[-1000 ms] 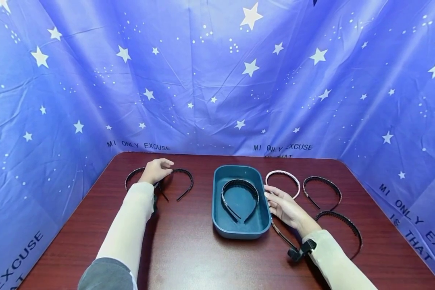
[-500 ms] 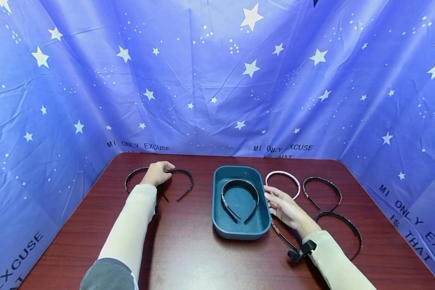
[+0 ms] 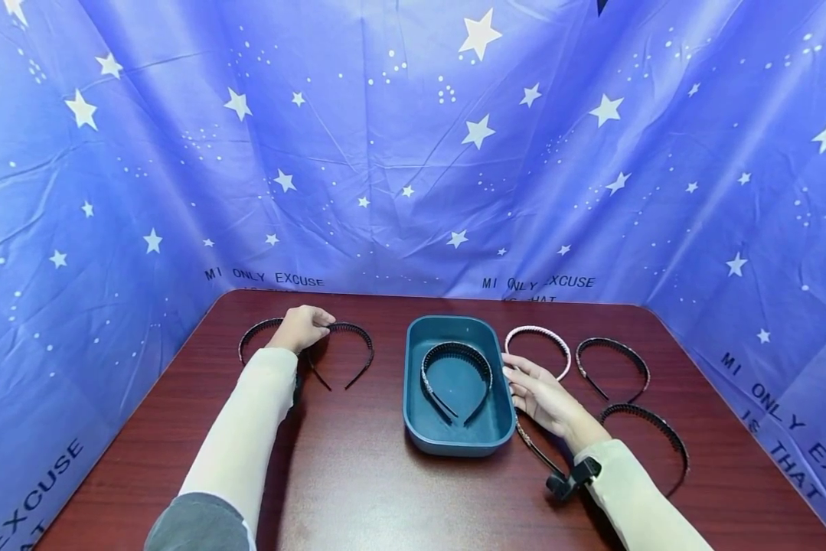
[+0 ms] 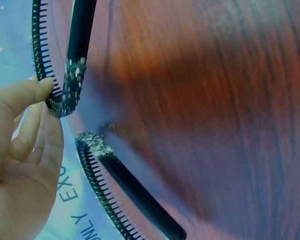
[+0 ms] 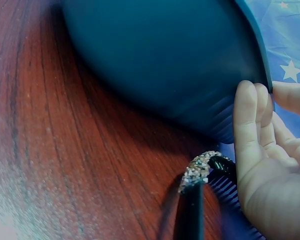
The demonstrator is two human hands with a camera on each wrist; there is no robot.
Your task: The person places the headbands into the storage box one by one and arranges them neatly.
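Here, our left hand (image 3: pixel 301 327): fingers pinch a black toothed headband (image 3: pixel 357 348) near the tabletop's far-left corner.
Our right hand (image 3: pixel 538 390): fingers straight, resting against the teal tray (image 3: pixel 413 398).

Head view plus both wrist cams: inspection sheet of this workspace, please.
Surface: dark red wood-grain table.
Job's things: teal tray holding one black toothed headband; another black headband in the left hand's grip.
Clutter: pink headband, two black headbands right of the tray, one at far left.
Grippers: left hand pinches its headband; right hand rests against the tray's side.
Cables: nothing seen.
Surroundings: blue star-print cloth.
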